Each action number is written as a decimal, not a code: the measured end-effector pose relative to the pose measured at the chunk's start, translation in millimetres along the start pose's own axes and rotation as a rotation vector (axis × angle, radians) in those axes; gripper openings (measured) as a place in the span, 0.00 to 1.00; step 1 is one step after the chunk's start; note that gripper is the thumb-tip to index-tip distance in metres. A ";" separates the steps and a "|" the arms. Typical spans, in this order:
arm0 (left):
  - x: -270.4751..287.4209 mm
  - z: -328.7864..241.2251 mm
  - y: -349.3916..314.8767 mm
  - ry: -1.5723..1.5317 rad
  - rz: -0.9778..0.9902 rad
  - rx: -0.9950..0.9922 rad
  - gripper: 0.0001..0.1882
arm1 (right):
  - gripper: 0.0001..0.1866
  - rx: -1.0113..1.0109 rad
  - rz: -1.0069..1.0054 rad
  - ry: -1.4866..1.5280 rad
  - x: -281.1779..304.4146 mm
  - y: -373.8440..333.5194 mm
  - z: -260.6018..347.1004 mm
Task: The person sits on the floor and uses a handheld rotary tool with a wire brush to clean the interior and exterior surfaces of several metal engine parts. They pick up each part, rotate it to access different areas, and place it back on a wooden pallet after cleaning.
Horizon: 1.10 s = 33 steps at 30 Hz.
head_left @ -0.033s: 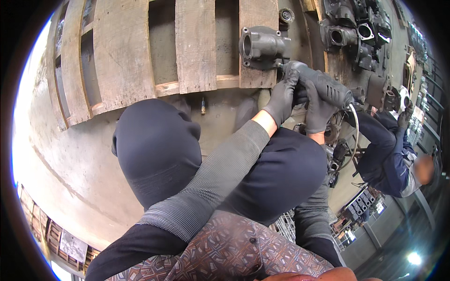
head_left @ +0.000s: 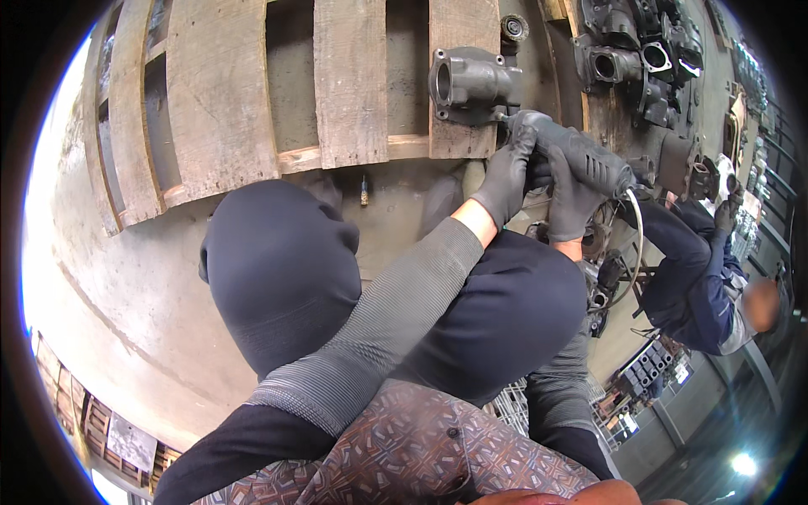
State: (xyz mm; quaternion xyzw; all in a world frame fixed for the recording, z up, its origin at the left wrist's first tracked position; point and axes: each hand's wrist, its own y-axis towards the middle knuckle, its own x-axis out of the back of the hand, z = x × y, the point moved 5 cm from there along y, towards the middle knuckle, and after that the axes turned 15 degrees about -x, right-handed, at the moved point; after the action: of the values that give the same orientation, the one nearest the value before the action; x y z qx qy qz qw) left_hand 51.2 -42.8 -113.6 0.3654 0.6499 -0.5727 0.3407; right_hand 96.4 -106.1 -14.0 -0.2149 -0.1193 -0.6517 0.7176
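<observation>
Both my hands wear dark grey gloves. My left hand (head_left: 503,181) is closed around the front end of a grey corded die grinder (head_left: 585,158). My right hand (head_left: 571,200) grips the grinder's body from below, farther back. The tool's narrow tip meets the lower right edge of a dark metal housing (head_left: 484,84) that lies on a pallet slat. Whether the tip touches the metal cannot be made out. A round bore shows at the housing's left end. A pale cord (head_left: 640,240) hangs from the grinder's rear.
The wooden pallet (head_left: 353,76) spans the far side, with gaps between its slats. A small round metal part (head_left: 514,29) sits behind the housing. Several castings (head_left: 614,63) are piled at the far right. Another person (head_left: 694,278) crouches at the right. A small brass-coloured piece (head_left: 364,195) lies on the floor.
</observation>
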 end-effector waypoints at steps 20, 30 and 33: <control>58.3 4.4 -3.7 0.468 -0.148 0.220 0.35 | 0.22 0.183 -0.197 0.031 54.2 49.9 49.2; 88.1 7.3 -9.7 0.489 -0.298 0.168 0.24 | 0.23 0.085 -0.038 0.035 -8.2 100.7 55.0; 86.5 5.9 -10.5 0.491 -0.280 0.169 0.25 | 0.22 0.054 -0.024 0.064 -14.2 101.2 54.4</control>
State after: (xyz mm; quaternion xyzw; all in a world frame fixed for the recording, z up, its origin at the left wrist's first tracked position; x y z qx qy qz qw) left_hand -1.0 -42.1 -183.6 0.4268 0.7071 -0.5607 0.0595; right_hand 200.4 -62.5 12.0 -0.1731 -0.1167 -0.6633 0.7187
